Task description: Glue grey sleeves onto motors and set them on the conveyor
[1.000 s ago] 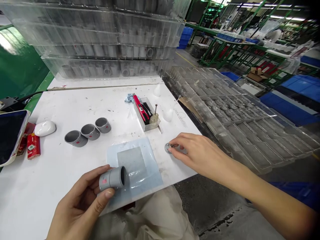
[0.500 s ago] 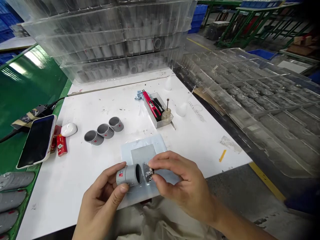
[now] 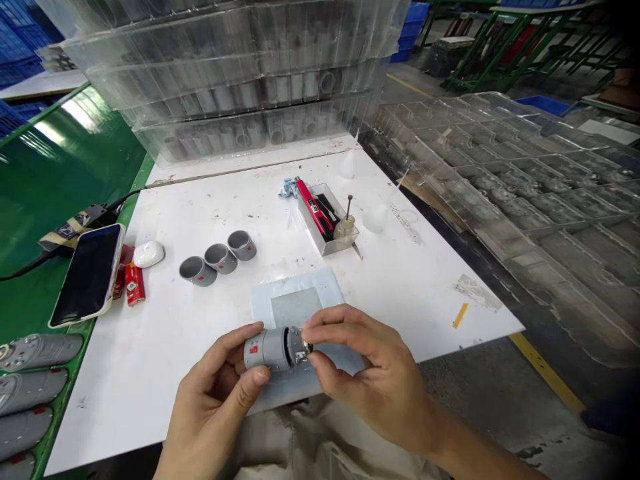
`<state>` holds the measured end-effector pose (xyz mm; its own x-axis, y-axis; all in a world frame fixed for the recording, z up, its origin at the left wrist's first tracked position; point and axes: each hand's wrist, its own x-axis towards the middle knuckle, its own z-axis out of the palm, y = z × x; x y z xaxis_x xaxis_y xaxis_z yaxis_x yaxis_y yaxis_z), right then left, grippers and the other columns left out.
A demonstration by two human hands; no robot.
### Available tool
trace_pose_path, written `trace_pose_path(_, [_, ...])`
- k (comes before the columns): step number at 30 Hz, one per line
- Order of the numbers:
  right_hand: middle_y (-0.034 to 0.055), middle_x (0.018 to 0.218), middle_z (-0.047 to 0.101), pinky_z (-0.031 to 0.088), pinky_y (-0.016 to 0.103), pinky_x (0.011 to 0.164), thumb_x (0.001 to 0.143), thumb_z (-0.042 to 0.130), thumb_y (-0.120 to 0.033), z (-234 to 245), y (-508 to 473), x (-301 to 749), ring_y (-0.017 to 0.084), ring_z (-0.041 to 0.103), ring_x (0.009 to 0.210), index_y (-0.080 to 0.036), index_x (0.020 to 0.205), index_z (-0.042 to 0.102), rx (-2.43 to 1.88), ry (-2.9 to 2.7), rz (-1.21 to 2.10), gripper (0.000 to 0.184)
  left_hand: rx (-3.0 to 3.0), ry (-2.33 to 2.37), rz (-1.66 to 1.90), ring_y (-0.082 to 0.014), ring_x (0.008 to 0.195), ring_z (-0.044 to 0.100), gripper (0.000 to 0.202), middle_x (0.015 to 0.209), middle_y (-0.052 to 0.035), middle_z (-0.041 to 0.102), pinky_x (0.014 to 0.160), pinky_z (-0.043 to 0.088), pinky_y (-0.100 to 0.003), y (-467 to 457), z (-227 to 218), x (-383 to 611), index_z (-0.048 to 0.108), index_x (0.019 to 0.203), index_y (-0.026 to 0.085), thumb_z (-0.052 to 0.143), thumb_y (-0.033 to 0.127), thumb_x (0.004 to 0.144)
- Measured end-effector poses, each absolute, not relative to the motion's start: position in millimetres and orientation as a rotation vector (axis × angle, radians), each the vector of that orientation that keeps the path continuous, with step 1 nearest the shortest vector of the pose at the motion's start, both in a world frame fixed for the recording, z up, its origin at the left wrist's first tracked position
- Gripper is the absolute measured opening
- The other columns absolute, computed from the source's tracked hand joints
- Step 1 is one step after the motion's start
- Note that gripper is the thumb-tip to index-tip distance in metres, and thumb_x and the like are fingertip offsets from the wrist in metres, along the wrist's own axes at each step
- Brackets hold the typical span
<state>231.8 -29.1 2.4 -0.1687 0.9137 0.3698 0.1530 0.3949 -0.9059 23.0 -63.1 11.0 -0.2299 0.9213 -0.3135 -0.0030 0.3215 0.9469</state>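
My left hand (image 3: 213, 410) grips a short grey tube (image 3: 266, 349) with a red label, held on its side above the table's front edge. My right hand (image 3: 373, 373) pinches a small round metal part (image 3: 300, 345) and presses it against the tube's open right end. Both hands are closed. Beneath them lies a clear plastic sheet (image 3: 300, 303) with a grey square in it. Three more grey tubes (image 3: 219, 258) stand in a row on the white table (image 3: 400, 280), to the left of the sheet.
A clear box (image 3: 333, 230) with a red tool and a small jar stands mid-table. A phone (image 3: 89, 275), a white case (image 3: 149, 253) and a red pack (image 3: 134, 283) lie at the left edge. Stacked clear trays (image 3: 240, 73) fill the back; more trays (image 3: 525, 187) spread on the right.
My right hand picked the metal part off the table at the right, carried it to the tube, and now holds it against the tube's open end. The view shifted left.
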Motion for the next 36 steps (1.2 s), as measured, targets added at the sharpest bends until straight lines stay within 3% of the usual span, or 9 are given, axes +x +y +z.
trace_pose_path(6, [0.0019, 0.111, 0.078, 0.065, 0.025, 0.091, 0.089, 0.075, -0.007, 1.9, -30.5, 230.9, 0.016, 0.077, 0.1, -0.027, 0.11, 0.081, -0.965, -1.605, 0.906, 0.03, 0.851, 1.521, 1.104, -0.0224, 0.082, 0.076, 0.044, 0.077, 0.0003, 0.074, 0.074, 0.064, -0.028, -63.6, 10.7, 24.3, 0.084, 0.114, 0.029, 0.093, 0.052, 0.077])
trace_pose_path(10, [0.0014, 0.11, 0.078, 0.064, 0.021, 0.091, 0.088, 0.076, -0.006, 2.7, -30.2, 229.8, 0.014, 0.077, 0.099, -0.026, 0.109, 0.081, -0.958, -1.598, 0.913, 0.029, 0.839, 1.517, 1.118, -0.0205, 0.077, 0.075, 0.044, 0.077, 0.0009, 0.075, 0.069, 0.063, -0.025, -63.6, 11.6, 25.5, 0.084, 0.113, 0.03, 0.094, 0.052, 0.076])
trace_pose_path(17, [0.0026, 0.109, 0.079, 0.065, 0.023, 0.089, 0.088, 0.075, -0.006, 5.6, -29.4, 227.8, 0.015, 0.078, 0.098, -0.026, 0.108, 0.082, -0.961, -1.573, 0.942, 0.029, 0.874, 1.55, 1.093, -0.0239, 0.083, 0.076, 0.042, 0.067, 0.0019, 0.068, 0.075, 0.064, -0.028, -63.4, 11.8, 23.8, 0.085, 0.112, 0.03, 0.093, 0.052, 0.077])
trace_pose_path(24, [0.0026, 0.11, 0.079, 0.065, 0.024, 0.091, 0.088, 0.077, -0.006, 4.3, -30.5, 226.3, 0.016, 0.078, 0.099, -0.026, 0.108, 0.082, -0.927, -1.559, 0.963, 0.029, 0.892, 1.525, 1.088, -0.0162, 0.074, 0.071, 0.04, 0.082, 0.0015, 0.08, 0.068, 0.058, -0.02, -63.1, 11.6, 20.3, 0.086, 0.113, 0.032, 0.093, 0.051, 0.078])
trace_pose_path(27, [0.0025, 0.113, 0.079, 0.065, 0.023, 0.091, 0.093, 0.077, -0.01, 2.0, -31.4, 227.5, 0.016, 0.078, 0.104, -0.027, 0.111, 0.081, -0.937, -1.533, 1.044, 0.025, 0.875, 1.52, 1.088, -0.017, 0.078, 0.073, 0.041, 0.091, -0.0004, 0.084, 0.071, 0.06, -0.021, -62.7, 10.6, 17.9, 0.086, 0.113, 0.031, 0.093, 0.05, 0.078])
trace_pose_path(30, [0.0009, 0.112, 0.08, 0.064, 0.021, 0.093, 0.095, 0.08, -0.014, -1.0, -32.8, 227.1, 0.015, 0.077, 0.105, -0.029, 0.109, 0.082, -1.016, -1.515, 1.019, 0.02, 0.887, 1.559, 1.092, -0.0182, 0.077, 0.073, 0.043, 0.088, -0.001, 0.083, 0.07, 0.061, -0.023, -63.2, 9.9, 18.6, 0.086, 0.115, 0.029, 0.093, 0.05, 0.078])
trace_pose_path(36, [0.0024, 0.107, 0.082, 0.066, 0.024, 0.089, 0.1, 0.072, -0.018, -1.8, -47.2, 222.6, 0.016, 0.079, 0.098, -0.028, 0.116, 0.085, -1.157, -1.569, 0.895, 0.023, 0.91, 1.591, 1.179, -0.027, 0.106, 0.081, 0.046, 0.115, -0.0031, 0.085, 0.087, 0.067, -0.029, -64.9, 6.5, 23.9, 0.082, 0.118, 0.031, 0.095, 0.045, 0.077])
